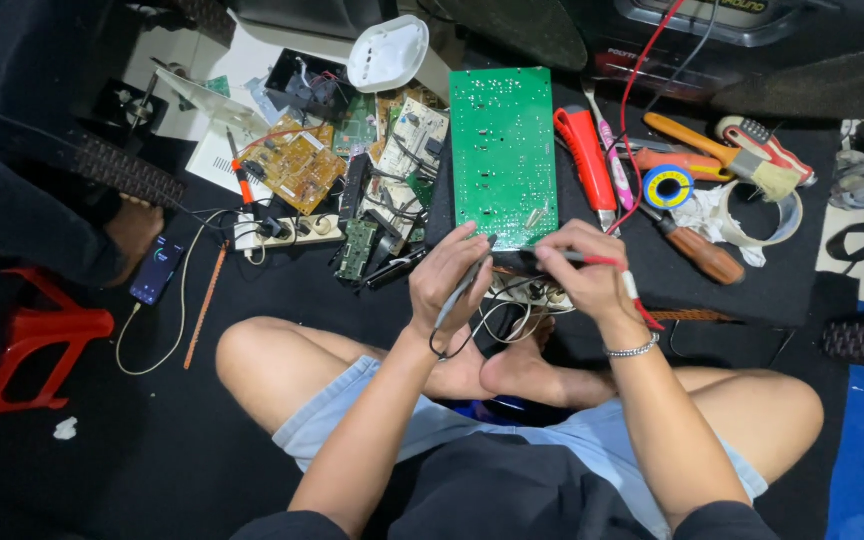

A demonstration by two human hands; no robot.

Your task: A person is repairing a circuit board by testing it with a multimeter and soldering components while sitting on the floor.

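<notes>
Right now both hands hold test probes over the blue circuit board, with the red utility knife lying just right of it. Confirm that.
One detail is wrong: the circuit board is green, not blue, as the head view shows. The rest stands: the left hand and right hand hold test probes at its near edge, and the red utility knife lies just right of it.

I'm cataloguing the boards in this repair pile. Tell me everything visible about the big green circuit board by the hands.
The green circuit board is a long rectangle lying flat, solder side up, dotted with small silvery joints, on a dark mat. Its near edge carries a small metal part. The left hand and right hand hold probes at that edge. A red utility knife lies alongside its right side.
</notes>
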